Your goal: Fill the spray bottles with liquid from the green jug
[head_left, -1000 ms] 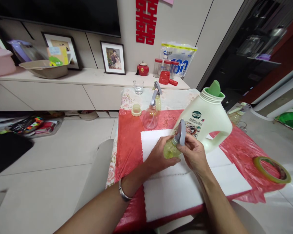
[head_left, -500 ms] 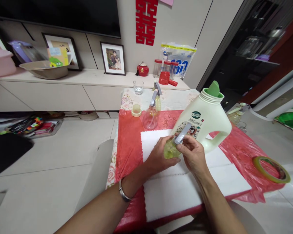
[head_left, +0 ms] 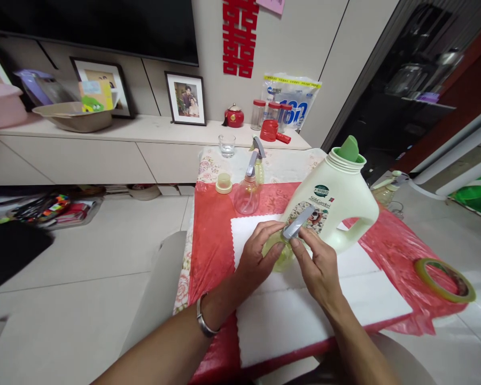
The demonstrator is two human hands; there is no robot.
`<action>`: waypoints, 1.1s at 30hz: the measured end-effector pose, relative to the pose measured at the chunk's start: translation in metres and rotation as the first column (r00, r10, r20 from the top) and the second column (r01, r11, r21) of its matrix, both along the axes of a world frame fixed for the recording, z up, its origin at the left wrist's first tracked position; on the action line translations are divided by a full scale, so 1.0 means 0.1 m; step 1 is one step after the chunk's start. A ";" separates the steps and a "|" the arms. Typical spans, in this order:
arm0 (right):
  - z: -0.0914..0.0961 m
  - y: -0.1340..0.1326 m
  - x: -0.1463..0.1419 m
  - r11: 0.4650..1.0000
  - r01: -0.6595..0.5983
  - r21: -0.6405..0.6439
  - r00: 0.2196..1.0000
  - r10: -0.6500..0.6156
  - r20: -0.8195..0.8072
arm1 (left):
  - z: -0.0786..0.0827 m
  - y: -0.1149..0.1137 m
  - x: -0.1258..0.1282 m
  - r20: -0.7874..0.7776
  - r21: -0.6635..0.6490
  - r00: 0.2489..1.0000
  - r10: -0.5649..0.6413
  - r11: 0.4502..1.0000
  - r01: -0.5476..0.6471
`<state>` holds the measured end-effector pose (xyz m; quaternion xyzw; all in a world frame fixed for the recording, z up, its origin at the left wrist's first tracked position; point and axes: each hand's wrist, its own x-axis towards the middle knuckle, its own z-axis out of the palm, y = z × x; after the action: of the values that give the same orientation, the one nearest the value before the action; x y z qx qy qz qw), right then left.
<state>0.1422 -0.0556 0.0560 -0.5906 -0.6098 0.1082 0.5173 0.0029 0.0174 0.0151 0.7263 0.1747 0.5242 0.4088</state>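
A small yellow-green spray bottle (head_left: 284,261) with a grey trigger head (head_left: 299,222) is between my hands, over a white cloth (head_left: 280,326). My left hand (head_left: 256,255) grips it from the left near the neck, covering part of the body. On the other side, the thumb and fingers of my right hand (head_left: 319,262) close on the base of the trigger head. Just behind stands a large pale green jug (head_left: 300,195) with a green spout (head_left: 349,149). A pink spray bottle (head_left: 247,198) stands farther back, partly hiding another spray bottle (head_left: 259,170).
Red plastic sheeting (head_left: 212,240) covers much of the table. A pale cap (head_left: 224,184) and a glass cup (head_left: 226,147) sit at the back left. A tape roll (head_left: 427,270) lies at right. Behind, a cabinet (head_left: 144,128) holds frames and red-lidded jars (head_left: 258,113).
The spray bottle has shifted slightly left and down, and stands more upright. My left hand has moved from around its lower body up toward the neck; my right hand stays at the trigger head.
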 end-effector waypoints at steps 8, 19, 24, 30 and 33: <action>0.02 -0.03 0.04 0.994 0.081 0.072 0.988 -0.090 0.125 | 0.02 -0.06 0.05 0.070 -0.213 0.996 -0.058 0.974 0.072; -0.03 0.00 0.00 0.991 0.056 0.125 0.987 -0.074 0.142 | 0.11 -0.04 0.08 0.179 -0.440 0.974 -0.141 0.874 0.207; -0.10 0.03 0.02 0.985 0.037 0.167 0.991 -0.058 0.124 | 0.08 -0.03 0.09 0.202 -0.453 0.970 -0.132 0.866 0.212; -0.04 0.04 0.03 0.989 0.006 0.146 0.988 -0.028 0.150 | 0.06 -0.03 0.09 0.237 -0.449 0.959 -0.157 0.858 0.251; -0.04 0.04 0.02 0.987 0.020 0.158 0.983 -0.049 0.179 | 0.06 -0.04 0.10 0.251 -0.466 0.955 -0.157 0.845 0.262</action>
<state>0.1443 -0.0518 0.0518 -0.5663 -0.6508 -0.0034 0.5057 0.0127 0.0136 0.0214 0.5550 0.1795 0.4853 0.6514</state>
